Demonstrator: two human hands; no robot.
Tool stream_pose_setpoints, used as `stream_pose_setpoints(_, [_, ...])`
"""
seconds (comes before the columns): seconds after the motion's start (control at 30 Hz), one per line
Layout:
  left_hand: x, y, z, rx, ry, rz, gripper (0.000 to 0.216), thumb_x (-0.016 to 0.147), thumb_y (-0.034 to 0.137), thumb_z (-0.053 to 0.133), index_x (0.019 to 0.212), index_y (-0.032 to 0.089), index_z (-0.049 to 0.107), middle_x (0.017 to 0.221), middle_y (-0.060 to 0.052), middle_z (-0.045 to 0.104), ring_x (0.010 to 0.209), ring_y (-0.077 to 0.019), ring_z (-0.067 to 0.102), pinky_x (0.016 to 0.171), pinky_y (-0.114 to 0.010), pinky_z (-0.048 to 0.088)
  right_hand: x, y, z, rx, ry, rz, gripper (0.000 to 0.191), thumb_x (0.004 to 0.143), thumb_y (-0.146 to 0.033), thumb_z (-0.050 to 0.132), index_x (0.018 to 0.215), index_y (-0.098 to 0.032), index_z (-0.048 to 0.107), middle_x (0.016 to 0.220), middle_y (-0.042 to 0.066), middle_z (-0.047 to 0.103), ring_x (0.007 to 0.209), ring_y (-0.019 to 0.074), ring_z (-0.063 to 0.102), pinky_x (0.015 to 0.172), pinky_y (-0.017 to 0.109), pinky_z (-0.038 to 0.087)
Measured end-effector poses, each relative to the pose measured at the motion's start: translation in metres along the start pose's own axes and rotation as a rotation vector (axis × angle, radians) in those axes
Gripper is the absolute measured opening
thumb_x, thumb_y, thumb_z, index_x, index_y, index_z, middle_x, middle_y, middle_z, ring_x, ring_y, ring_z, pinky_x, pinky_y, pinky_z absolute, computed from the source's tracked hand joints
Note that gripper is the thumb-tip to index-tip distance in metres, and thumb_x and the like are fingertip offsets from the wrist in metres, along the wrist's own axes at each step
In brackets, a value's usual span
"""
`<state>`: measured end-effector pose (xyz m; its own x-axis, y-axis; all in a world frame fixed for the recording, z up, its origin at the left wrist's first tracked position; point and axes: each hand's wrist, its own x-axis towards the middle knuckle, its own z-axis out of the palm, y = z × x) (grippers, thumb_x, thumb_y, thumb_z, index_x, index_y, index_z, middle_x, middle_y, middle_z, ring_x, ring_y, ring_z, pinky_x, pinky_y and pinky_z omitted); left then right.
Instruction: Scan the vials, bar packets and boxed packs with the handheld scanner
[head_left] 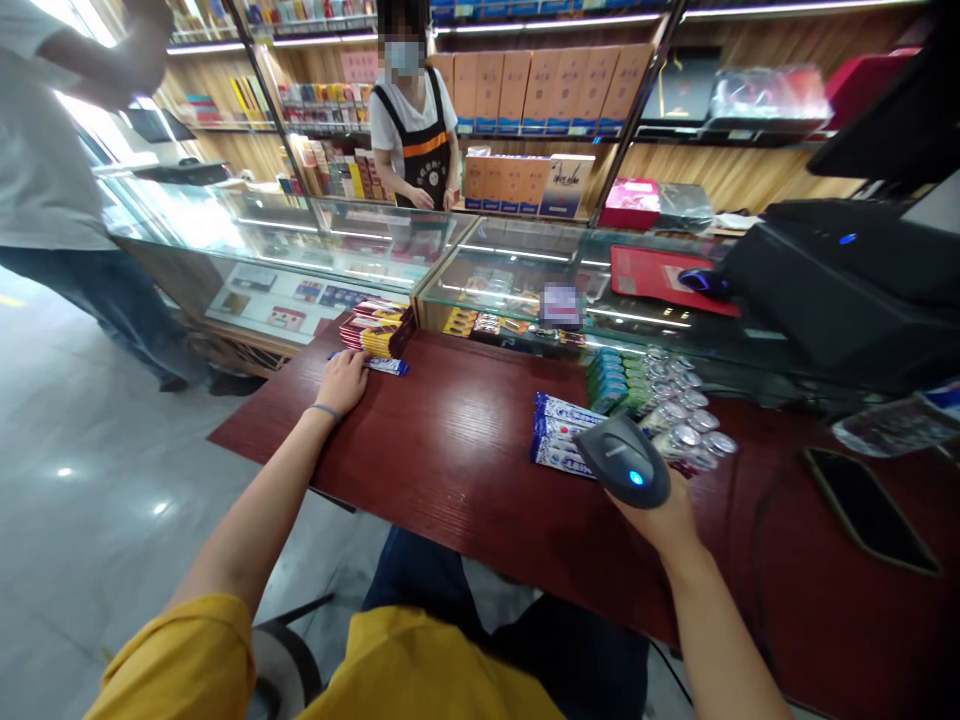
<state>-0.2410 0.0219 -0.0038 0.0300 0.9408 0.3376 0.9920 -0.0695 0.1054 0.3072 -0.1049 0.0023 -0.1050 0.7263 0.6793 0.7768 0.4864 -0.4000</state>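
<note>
At the far left part of the table, my left hand (343, 382) is closed over a slim blue-and-white packet (391, 367), whose ends show on both sides of the fingers. Right behind it stands a stack of red-and-yellow packets (376, 328). My right hand (667, 515) is wrapped round the handle of a dark barcode scanner (624, 462) with a blue light on top. Beneath the scanner's head lie several blue-and-white packets (564, 435) side by side, partly hidden by it. Small green packs (609, 378) and several lidded little containers (686, 415) stand just beyond.
The reddish-brown table (450, 440) meets a glass display counter (517, 265). A phone (870, 510) and a clear plastic bottle (892, 425) lie at right. A computer mouse (703, 282) rests on a red mat. One person (416, 130) stands behind the counter, another (52, 160) at left.
</note>
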Motion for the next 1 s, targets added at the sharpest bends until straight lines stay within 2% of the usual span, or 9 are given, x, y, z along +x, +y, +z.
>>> stream_pose_setpoints(0.17, [-0.003, -0.001, -0.002, 0.022, 0.008, -0.009, 0.036, 0.099, 0.039, 0.045, 0.121, 0.022, 0.067, 0.119, -0.015, 0.063, 0.112, -0.0336, 0.056, 0.099, -0.047, 0.041, 0.0, -0.001, 0.0, 0.0, 0.002, -0.006, 0.033, 0.072, -0.035, 0.072, 0.105, -0.027, 0.07, 0.08, 0.005, 0.079, 0.067, 0.0294, 0.077, 0.06, 0.038, 0.063])
stream_pose_setpoints(0.37, [-0.004, 0.001, -0.007, -0.002, 0.001, 0.077, 0.036, 0.102, 0.036, 0.041, 0.12, 0.023, 0.07, 0.12, -0.012, 0.068, 0.11, -0.0301, 0.059, 0.1, -0.044, 0.041, 0.001, 0.0, 0.0, 0.035, 0.043, 0.031, 0.039, 0.072, -0.037, 0.075, 0.109, -0.025, 0.07, 0.088, 0.008, 0.081, 0.072, 0.0302, 0.078, 0.065, 0.039, 0.065])
stream_pose_setpoints(0.57, [-0.006, 0.014, -0.019, -0.05, 0.033, 0.022, 0.035, 0.101, 0.034, 0.043, 0.112, 0.019, 0.072, 0.112, -0.014, 0.073, 0.106, -0.03, 0.064, 0.096, -0.041, 0.045, -0.005, 0.01, 0.003, 0.043, 0.067, 0.108, 0.036, 0.072, -0.04, 0.076, 0.102, -0.023, 0.07, 0.091, 0.01, 0.081, 0.077, 0.0305, 0.079, 0.069, 0.039, 0.065])
stream_pose_setpoints(0.67, [-0.002, 0.039, -0.028, -0.214, 0.07, -0.011, 0.039, 0.102, 0.037, 0.041, 0.116, 0.018, 0.071, 0.116, -0.013, 0.075, 0.107, -0.0279, 0.066, 0.092, -0.036, 0.048, -0.006, 0.013, 0.003, 0.076, 0.06, 0.139, 0.034, 0.071, -0.038, 0.078, 0.101, -0.022, 0.07, 0.091, 0.009, 0.082, 0.077, 0.029, 0.079, 0.07, 0.038, 0.066])
stream_pose_setpoints(0.73, [0.004, 0.063, -0.034, -0.361, 0.05, -0.014, 0.04, 0.101, 0.041, 0.042, 0.117, 0.02, 0.072, 0.115, -0.01, 0.076, 0.104, -0.0258, 0.068, 0.09, -0.033, 0.049, -0.006, 0.013, 0.003, 0.105, 0.077, 0.141, 0.033, 0.071, -0.036, 0.077, 0.101, -0.022, 0.071, 0.092, 0.009, 0.082, 0.077, 0.029, 0.079, 0.071, 0.039, 0.066])
stream_pose_setpoints(0.9, [0.018, 0.139, -0.036, -0.717, -0.102, 0.005, 0.047, 0.095, 0.052, 0.05, 0.111, 0.018, 0.077, 0.106, -0.008, 0.08, 0.096, -0.0249, 0.072, 0.083, -0.03, 0.052, -0.003, 0.01, -0.001, 0.17, 0.092, 0.22, 0.047, 0.071, -0.036, 0.079, 0.115, -0.02, 0.071, 0.101, 0.011, 0.081, 0.085, 0.0308, 0.079, 0.077, 0.043, 0.066])
stream_pose_setpoints(1.0, [0.021, 0.188, -0.028, -0.918, -0.259, 0.026, 0.054, 0.092, 0.06, 0.053, 0.111, 0.016, 0.077, 0.095, -0.009, 0.08, 0.079, -0.0237, 0.074, 0.069, -0.029, 0.052, -0.002, 0.011, -0.005, 0.191, 0.076, 0.305, 0.054, 0.071, -0.037, 0.079, 0.121, -0.02, 0.068, 0.104, 0.011, 0.081, 0.09, 0.0318, 0.079, 0.08, 0.045, 0.065])
